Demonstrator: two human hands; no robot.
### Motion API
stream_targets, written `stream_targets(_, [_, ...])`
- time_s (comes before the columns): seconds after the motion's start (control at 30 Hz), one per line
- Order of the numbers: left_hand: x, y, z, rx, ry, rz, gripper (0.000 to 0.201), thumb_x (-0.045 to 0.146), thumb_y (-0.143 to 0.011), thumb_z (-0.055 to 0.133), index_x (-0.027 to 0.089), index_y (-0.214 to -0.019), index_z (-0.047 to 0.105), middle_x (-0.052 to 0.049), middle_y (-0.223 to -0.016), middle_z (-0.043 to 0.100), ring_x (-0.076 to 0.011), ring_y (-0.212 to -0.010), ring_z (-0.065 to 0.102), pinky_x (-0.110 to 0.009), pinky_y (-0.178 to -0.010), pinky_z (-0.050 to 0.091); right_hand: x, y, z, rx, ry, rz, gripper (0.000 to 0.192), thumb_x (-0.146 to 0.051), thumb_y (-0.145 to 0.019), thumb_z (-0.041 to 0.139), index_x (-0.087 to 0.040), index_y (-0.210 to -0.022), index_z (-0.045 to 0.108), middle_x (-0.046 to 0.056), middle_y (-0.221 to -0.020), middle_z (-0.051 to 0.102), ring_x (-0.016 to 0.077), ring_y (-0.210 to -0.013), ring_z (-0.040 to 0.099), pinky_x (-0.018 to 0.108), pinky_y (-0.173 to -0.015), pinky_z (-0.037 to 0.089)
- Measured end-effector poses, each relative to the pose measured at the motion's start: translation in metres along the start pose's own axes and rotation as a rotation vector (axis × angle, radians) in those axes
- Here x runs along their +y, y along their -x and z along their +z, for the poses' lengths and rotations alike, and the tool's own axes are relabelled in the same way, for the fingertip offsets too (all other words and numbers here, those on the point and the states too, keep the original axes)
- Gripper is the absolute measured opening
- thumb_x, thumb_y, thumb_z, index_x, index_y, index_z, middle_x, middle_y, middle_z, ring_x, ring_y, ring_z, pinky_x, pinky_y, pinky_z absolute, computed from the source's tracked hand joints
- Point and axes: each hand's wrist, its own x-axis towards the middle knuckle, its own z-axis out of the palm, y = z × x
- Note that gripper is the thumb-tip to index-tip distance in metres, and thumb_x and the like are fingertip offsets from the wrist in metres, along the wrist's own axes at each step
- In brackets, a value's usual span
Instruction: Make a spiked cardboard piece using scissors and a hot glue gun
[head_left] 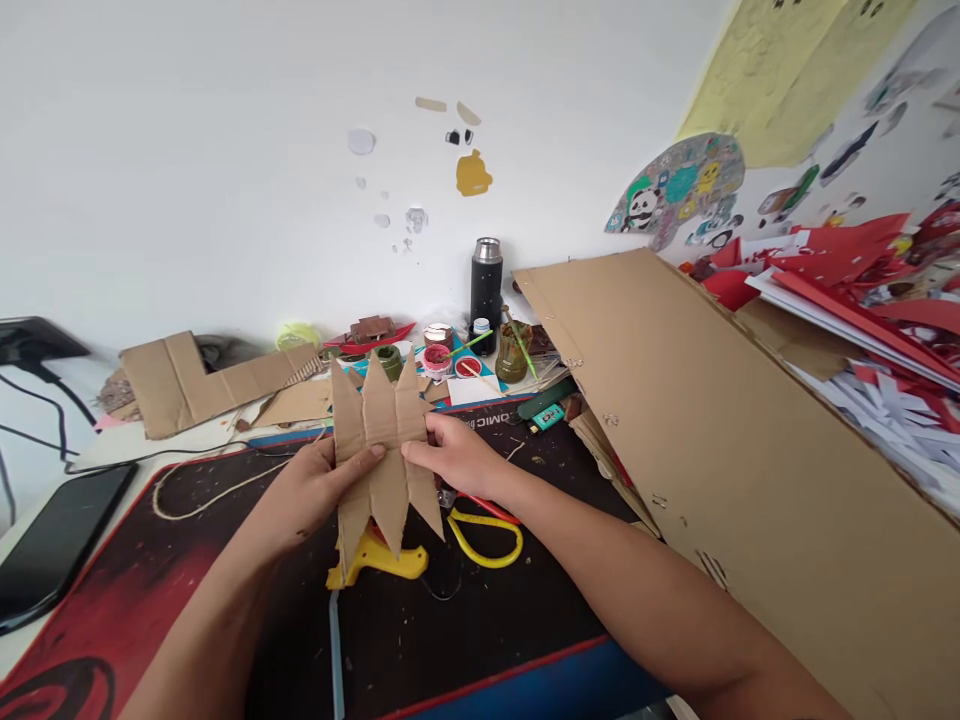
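Head view shows your left hand [319, 490] and right hand [450, 455] meeting on one cardboard cutout [382, 440], each pinching it from its own side. Your left fingers [367, 460] lie flat across the near face of the piece at its narrow waist, pressed together, with the thumb hidden behind the card. Your right fingers [416, 452] curl onto the opposite edge at the same height, also closed on the card rather than spread. Both hands are equally near; neither has the advantage.

That cutout stands nearly upright between your hands, its long axis running up and down and leaning slightly away from you. Pointed flaps fan out above your fingers and again below them, so your grip sits at the middle.

Directly beneath the lower points lies a yellow glue gun [375, 562] on the dark desk mat [487, 620], and just to its right the yellow-handled scissors [484, 535]. Farther right a large cardboard sheet [750, 440] slants up off the desk. Behind the cutout, well apart from it, stand paint pots [437, 357] and a black flask [486, 280] against the wall.
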Motion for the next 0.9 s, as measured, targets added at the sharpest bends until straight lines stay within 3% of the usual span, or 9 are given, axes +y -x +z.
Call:
stream_targets(0.2, [0.001, 0.001, -0.002, 0.029, -0.058, -0.022, 0.068, 0.076, -0.055, 0.096, 0.021, -0.092, 0.081, -0.014, -0.087, 0.086, -0.0363, -0.07, 0.082, -0.046, -0.07, 0.071, 0.002, 0.0, 0.003, -0.037, -0.021, 0.027, 0.005, -0.021, -0.096, 0.068, -0.02, -0.101, 0.067, 0.004, -0.101, 0.077, 0.0218, -0.093, 0.073, 0.031, -0.079, 0.057])
stream_targets(0.4, [0.007, 0.002, -0.002, 0.029, -0.124, -0.02, 0.067, 0.077, -0.055, 0.094, 0.022, -0.09, 0.081, -0.015, -0.086, 0.086, -0.0378, -0.071, 0.083, -0.045, -0.068, 0.07, 0.001, 0.002, 0.003, -0.058, 0.014, 0.085, 0.008, -0.022, -0.096, 0.068, -0.021, -0.103, 0.066, 0.0, -0.088, 0.071, 0.0153, -0.065, 0.061, 0.026, -0.058, 0.05])
stream_targets(0.67, [0.007, 0.001, 0.0, 0.033, -0.098, -0.024, 0.064, 0.075, -0.054, 0.094, 0.022, -0.087, 0.08, -0.013, -0.081, 0.085, -0.0376, -0.066, 0.081, -0.046, -0.063, 0.07, 0.01, -0.001, 0.008, -0.025, 0.016, 0.008, 0.018, -0.022, -0.093, 0.072, -0.021, -0.11, 0.069, 0.004, -0.103, 0.078, 0.0244, -0.096, 0.073, 0.036, -0.086, 0.06])
stream_targets(0.9, [0.003, 0.0, 0.003, 0.065, -0.05, 0.012, 0.065, 0.073, -0.051, 0.097, 0.021, -0.086, 0.081, -0.014, -0.081, 0.085, -0.0376, -0.069, 0.082, -0.048, -0.068, 0.071, 0.012, -0.002, 0.01, -0.011, -0.011, -0.034, 0.017, -0.017, -0.094, 0.066, -0.019, -0.11, 0.066, 0.005, -0.112, 0.079, 0.023, -0.103, 0.074, 0.037, -0.096, 0.058])
